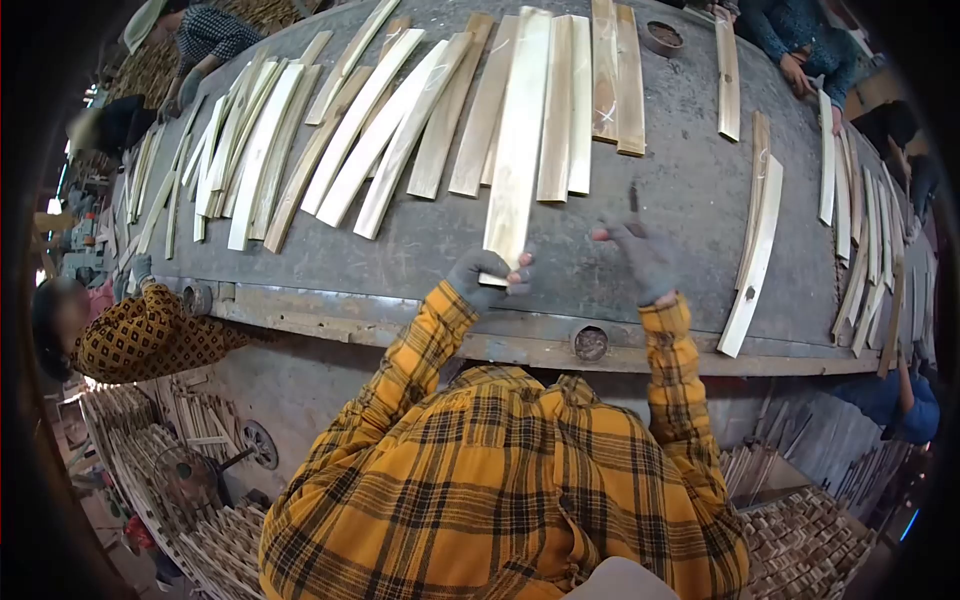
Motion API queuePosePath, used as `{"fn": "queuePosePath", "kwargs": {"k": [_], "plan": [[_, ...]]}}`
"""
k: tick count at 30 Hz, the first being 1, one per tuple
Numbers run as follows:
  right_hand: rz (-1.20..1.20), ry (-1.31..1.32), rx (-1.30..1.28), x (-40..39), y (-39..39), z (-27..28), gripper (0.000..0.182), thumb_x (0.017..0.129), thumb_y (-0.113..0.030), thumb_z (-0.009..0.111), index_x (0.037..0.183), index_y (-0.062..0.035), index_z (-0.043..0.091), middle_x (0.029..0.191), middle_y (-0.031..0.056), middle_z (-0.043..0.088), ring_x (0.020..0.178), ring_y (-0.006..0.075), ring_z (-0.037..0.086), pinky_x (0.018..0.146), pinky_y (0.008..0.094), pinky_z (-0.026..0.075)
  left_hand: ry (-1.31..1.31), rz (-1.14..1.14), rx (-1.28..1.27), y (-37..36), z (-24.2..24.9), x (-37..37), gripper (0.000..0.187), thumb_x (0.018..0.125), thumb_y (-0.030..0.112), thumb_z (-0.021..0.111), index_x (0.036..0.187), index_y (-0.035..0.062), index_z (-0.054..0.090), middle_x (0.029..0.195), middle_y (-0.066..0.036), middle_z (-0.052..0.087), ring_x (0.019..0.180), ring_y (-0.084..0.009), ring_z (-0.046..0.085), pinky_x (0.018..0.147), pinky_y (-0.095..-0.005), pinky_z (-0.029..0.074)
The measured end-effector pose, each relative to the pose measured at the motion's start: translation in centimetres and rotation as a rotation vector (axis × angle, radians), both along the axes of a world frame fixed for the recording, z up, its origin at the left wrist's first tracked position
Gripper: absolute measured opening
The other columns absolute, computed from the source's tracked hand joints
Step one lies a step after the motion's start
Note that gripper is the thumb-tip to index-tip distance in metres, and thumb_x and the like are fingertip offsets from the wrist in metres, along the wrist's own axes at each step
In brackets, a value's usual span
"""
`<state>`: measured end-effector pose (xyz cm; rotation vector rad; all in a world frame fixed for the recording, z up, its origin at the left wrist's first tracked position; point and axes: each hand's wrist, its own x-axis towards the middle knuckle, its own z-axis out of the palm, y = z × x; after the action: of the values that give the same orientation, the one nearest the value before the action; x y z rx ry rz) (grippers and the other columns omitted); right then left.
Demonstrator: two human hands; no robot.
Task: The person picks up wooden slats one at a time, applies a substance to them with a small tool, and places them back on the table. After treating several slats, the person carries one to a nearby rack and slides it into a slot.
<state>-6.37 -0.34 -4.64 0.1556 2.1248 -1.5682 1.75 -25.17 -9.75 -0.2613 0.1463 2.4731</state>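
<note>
Gripping the near end of a long, flat, pale wooden slat (pixel 516 130), the left hand (pixel 490 272), in a grey glove with bare fingertips, has its fingers closed about the wood close to the front edge of the dark grey, scuffed bench (pixel 690 215). The slat points away from the person, its far part lying among a fanned row of cream and brown wooden slats (pixel 408 150). Right hand (pixel 645 262), likewise gloved in grey, is over the bench to the right of the slat and apart from it; motion blur, grip cannot be determined. A thin dark object (pixel 633 195) shows just beyond its fingers; whether held, unclear. Farther right, a pale slat with a dark knot (pixel 757 250) lies against a browner slat (pixel 758 170). At the far side: a small round dark dish with brown contents (pixel 664 38). Front edge: a round container (pixel 590 343) between the two forearms. Left side: another person in brown patterned clothing (pixel 150 335), one gloved hand at the bench edge.
</note>
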Motion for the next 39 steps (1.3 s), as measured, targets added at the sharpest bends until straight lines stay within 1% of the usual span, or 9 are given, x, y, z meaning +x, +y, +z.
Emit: {"fn": "queuePosePath", "kwargs": {"k": [7, 8, 12, 17, 20, 23, 31, 33, 39], "plan": [[-0.156, -0.028, -0.27, 0.0, -2.1, -1.2, 0.039, 0.081, -0.012, 0.069, 0.116, 0.0016, 0.057, 0.093, 0.0076, 0.066, 0.09, 0.015, 0.06, 0.081, 0.0261, 0.046, 0.036, -0.185, -0.095, 5.8, 0.3, -1.0, 0.059, 0.066, -0.007, 0.052, 0.123, 0.0, 0.039, 0.097, -0.015, 0.052, 0.077, -0.0243, 0.054, 0.068, -0.0362, 0.048], [-0.29, 0.032, -0.517, 0.3, -2.0, -1.3, 0.04, 0.08, -0.01, 0.07, 0.115, 0.0019, 0.054, 0.081, 0.0032, 0.064, 0.068, 0.012, 0.059, 0.062, 0.0234, 0.047, 0.064, -0.199, -0.113, 6.8, 0.5, -1.2, 0.059, 0.068, -0.006, 0.054, 0.125, 0.0003, 0.039, 0.098, -0.015, 0.053, 0.078, -0.0245, 0.055, 0.07, -0.0367, 0.049], [-0.273, -0.177, -0.717, 0.1, 4.0, -2.3, 0.028, 0.082, -0.008, 0.067, 0.106, -0.0003, 0.056, 0.072, -0.0003, 0.058, 0.04, 0.0015, 0.035, 0.037, 0.0164, 0.025, 0.639, -0.264, -1.063, 9.5, 0.5, -3.3, 0.065, 0.079, 0.018, 0.069, 0.132, -0.0008, 0.038, 0.104, -0.015, 0.056, 0.095, -0.0191, 0.059, 0.083, -0.0342, 0.05], [-0.337, 0.028, -0.433, 0.3, 13.2, -0.1, 0.04, 0.082, -0.002, 0.063, 0.12, 0.0018, 0.052, 0.086, 0.0036, 0.064, 0.045, 0.0006, 0.037, 0.039, 0.0148, 0.028, 0.601, -0.154, -2.217, 7.2, 2.1, -9.5, 0.074, 0.079, 0.04, 0.068, 0.136, 0.0055, 0.036, 0.116, -0.015, 0.049, 0.107, -0.0268, 0.054, 0.09, -0.0352, 0.046], [-0.4, 0.205, 0.12, 0.0, 18.8, -0.5, 0.044, 0.08, -0.007, 0.066, 0.122, 0.0022, 0.055, 0.093, 0.0067, 0.067, 0.067, 0.0104, 0.055, 0.06, 0.0215, 0.043, 0.462, -0.383, -2.353, 6.7, 2.7, -13.7, 0.084, 0.073, 0.039, 0.073, 0.138, 0.0063, 0.03, 0.121, -0.018, 0.044, 0.109, -0.0312, 0.052, 0.088, -0.0371, 0.048], [-0.426, 0.101, 1.01, -0.6, 16.0, 5.4, 0.044, 0.081, -0.014, 0.069, 0.121, -0.0001, 0.057, 0.097, 0.0092, 0.068, 0.087, 0.0156, 0.063, 0.078, 0.0253, 0.048, 0.554, -0.566, -2.245, 6.5, 1.6, -15.9, 0.089, 0.069, 0.035, 0.076, 0.138, 0.0063, 0.027, 0.121, -0.019, 0.043, 0.109, -0.0334, 0.052, 0.087, -0.0382, 0.048], [-0.181, 0.25, 0.352, -1.4, 10.5, 0.2, 0.036, 0.088, -0.03, 0.06, 0.115, -0.0053, 0.062, 0.097, 0.0019, 0.069, 0.07, 0.0089, 0.059, 0.061, 0.0218, 0.046, 0.182, -0.013, -0.592, 2.7, 1.0, -8.5, 0.069, 0.072, -0.007, 0.059, 0.135, -0.0005, 0.032, 0.118, -0.019, 0.056, 0.104, -0.031, 0.06, 0.09, -0.039, 0.051], [-0.208, 0.053, 0.117, -1.5, 6.8, -0.7, 0.035, 0.088, -0.029, 0.062, 0.115, -0.0065, 0.062, 0.095, -0.0009, 0.069, 0.051, 0.0024, 0.047, 0.045, 0.0171, 0.035, 0.17, -0.046, -0.461, 3.3, 1.9, -6.0, 0.073, 0.07, -0.007, 0.061, 0.136, -0.0015, 0.03, 0.118, -0.019, 0.055, 0.106, -0.0306, 0.059, 0.093, -0.0403, 0.05], [-0.206, 0.077, -0.081, -1.5, 0.5, -0.1, 0.031, 0.084, -0.023, 0.067, 0.107, -0.0019, 0.064, 0.088, 0.0051, 0.068, 0.067, 0.0101, 0.057, 0.06, 0.0203, 0.046, 0.424, -0.27, -0.612, 6.6, 3.0, -5.0, 0.075, 0.074, 0.006, 0.07, 0.138, 0.0009, 0.031, 0.118, -0.018, 0.054, 0.101, -0.0295, 0.06, 0.088, -0.0387, 0.051]]}}
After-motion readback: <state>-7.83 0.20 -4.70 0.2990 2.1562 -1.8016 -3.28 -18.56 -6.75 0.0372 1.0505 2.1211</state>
